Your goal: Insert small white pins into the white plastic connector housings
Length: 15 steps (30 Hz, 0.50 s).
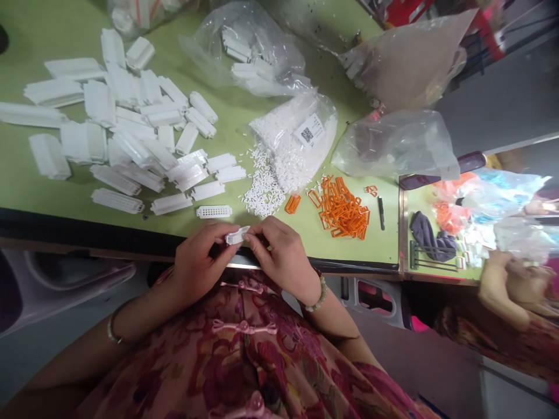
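Between my two hands, just over the table's front edge, is a small white plastic part. My left hand pinches its left end between thumb and fingers. At its right end, the fingertips of my right hand are closed on it too. Just beyond lies a white plastic strip with rows of holes. Tiny white pegs spill from a clear bag bearing a QR label. Orange rectangular frames form a heap to the right, with a small orange bundle nearer my right hand.
Many white plastic parts are piled at the left. Clear bags stand at the back, and another clear bag lies to the right. A black pen-like tool is beside the orange heap. Another person's arms are at the far right.
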Motion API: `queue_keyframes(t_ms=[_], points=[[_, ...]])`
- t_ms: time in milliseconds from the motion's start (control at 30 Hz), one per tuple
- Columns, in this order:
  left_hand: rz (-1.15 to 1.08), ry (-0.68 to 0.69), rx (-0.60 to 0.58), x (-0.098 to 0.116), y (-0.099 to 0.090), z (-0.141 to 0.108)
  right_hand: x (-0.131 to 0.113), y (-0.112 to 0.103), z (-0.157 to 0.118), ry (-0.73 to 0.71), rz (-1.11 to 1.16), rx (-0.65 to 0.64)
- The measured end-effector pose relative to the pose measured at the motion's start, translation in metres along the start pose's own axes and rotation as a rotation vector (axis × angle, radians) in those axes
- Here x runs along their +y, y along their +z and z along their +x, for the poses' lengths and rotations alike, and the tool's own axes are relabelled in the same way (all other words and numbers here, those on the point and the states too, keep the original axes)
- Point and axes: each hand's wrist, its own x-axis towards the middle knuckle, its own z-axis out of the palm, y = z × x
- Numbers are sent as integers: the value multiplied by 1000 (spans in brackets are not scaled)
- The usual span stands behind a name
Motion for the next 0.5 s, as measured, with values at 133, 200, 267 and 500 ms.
queue_keyframes(t_ms=[133, 200, 267, 500], points=[[37, 42, -21, 0, 3, -1, -4, -3, -1, 42, -132, -59], [60, 58, -38, 0, 4, -2, -6, -4, -1, 40, -184, -78], [83, 88, -50, 0, 5, -2, -8, -5, -1, 39, -247, -90], [145, 133, -52, -2, 6, -3, -13, 5, -6, -16, -454, -42]])
